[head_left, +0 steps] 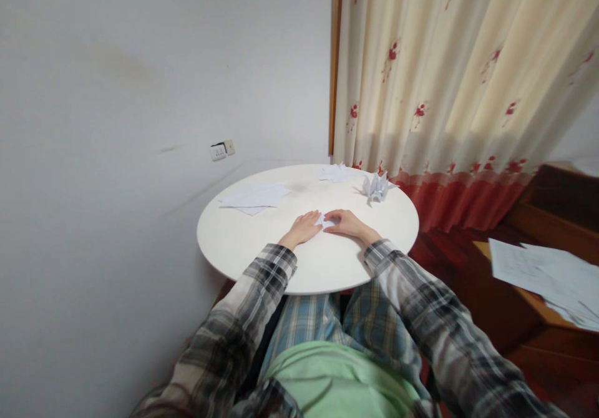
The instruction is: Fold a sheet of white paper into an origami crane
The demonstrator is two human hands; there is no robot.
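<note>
On the round white table (322,268) before you, your left hand (305,228) lies flat with its fingertips at a small folded white paper (324,221), while your right hand (347,223) curls narrowly to grip its other side. It should feel light, stiff along creases but easily crumpled, best held by its edges; beyond lie loose white sheets (255,196) and a spiky paper cluster (375,188).

No text, label, brand or number can be read. The loose sheets (552,274) on the wooden furniture (498,318) at the right carry faint marks, too small and blurred to make out as words. The wall socket (218,152) at the left shows nothing legible.
</note>
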